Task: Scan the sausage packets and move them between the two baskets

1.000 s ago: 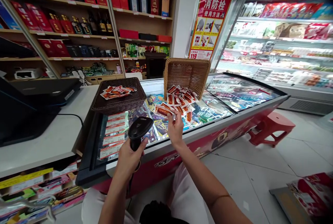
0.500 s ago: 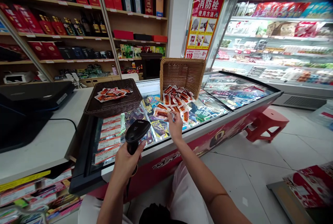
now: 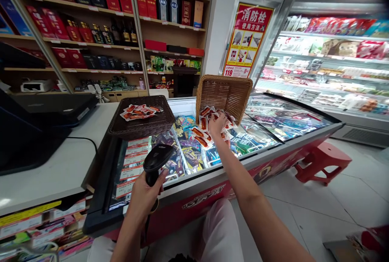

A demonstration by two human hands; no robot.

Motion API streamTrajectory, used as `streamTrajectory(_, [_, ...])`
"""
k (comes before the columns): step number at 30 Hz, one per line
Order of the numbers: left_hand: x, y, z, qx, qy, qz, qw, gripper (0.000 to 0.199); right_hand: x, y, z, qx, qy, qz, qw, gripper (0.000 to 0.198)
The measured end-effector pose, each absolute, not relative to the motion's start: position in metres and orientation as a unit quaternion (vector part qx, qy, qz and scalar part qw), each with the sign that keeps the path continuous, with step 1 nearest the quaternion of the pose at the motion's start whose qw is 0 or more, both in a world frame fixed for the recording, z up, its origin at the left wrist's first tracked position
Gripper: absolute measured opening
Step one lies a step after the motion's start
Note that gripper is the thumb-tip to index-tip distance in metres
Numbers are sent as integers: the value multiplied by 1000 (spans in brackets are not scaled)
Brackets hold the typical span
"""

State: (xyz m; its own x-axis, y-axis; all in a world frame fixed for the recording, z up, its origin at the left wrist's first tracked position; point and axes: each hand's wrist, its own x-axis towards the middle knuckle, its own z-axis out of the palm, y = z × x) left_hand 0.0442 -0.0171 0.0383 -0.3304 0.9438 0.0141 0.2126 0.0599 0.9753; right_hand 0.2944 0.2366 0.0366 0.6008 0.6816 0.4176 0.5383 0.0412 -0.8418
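Note:
A black handheld barcode scanner is gripped by its handle in my left hand, its head pointing up and away over the freezer's near edge. My right hand reaches onto a heap of small packaged sausages, thumb and fingers apart on the packets; its fingertips are partly hidden. The heap spills from a tan wicker basket tipped on its side on the freezer glass. Several loose sausage packets lie left of my right wrist. To the left, a dark brown wicker basket holds more sausage packets.
Under the baskets stands a chest freezer with a glass top and price labels at its left end. A counter with dark equipment is at left. A red stool stands right. Stocked shelves line the back.
My right hand has moved from the loose packets in front, farther back onto the heap at the basket's mouth. My left hand still holds the scanner. The view has shifted slightly.

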Motion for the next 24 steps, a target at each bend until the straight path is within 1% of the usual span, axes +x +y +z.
streamTrajectory(4, [25, -12, 35, 422, 639, 541, 348, 60, 230, 241, 45, -628, -550, 37, 549, 27])
streamTrajectory(5, [19, -11, 34, 416, 639, 547, 346, 59, 209, 245, 49, -604, -591, 38, 533, 26])
streamTrajectory(7, [7, -11, 32, 404, 645, 551, 342, 59, 163, 257, 59, -546, -690, 43, 473, 26])
streamTrajectory(9, [-4, -13, 30, 393, 655, 549, 338, 59, 116, 272, 68, -495, -781, 43, 378, 26])
streamTrajectory(13, [-24, -15, 27, 389, 669, 541, 329, 61, 38, 307, 76, -467, -874, -16, 130, 28])
streamTrajectory(15, [-31, -14, 25, 396, 677, 533, 318, 62, 12, 322, 74, -466, -883, -39, 45, 33])
streamTrajectory(16, [-34, -13, 24, 398, 681, 530, 311, 63, 3, 328, 72, -463, -885, -44, 23, 36])
streamTrajectory(22, [-42, -7, 19, 389, 691, 531, 300, 67, 0, 337, 68, -432, -900, -59, 2, 30])
streamTrajectory(24, [-41, -8, 21, 391, 688, 533, 300, 67, 14, 332, 74, -443, -894, -47, 55, 31])
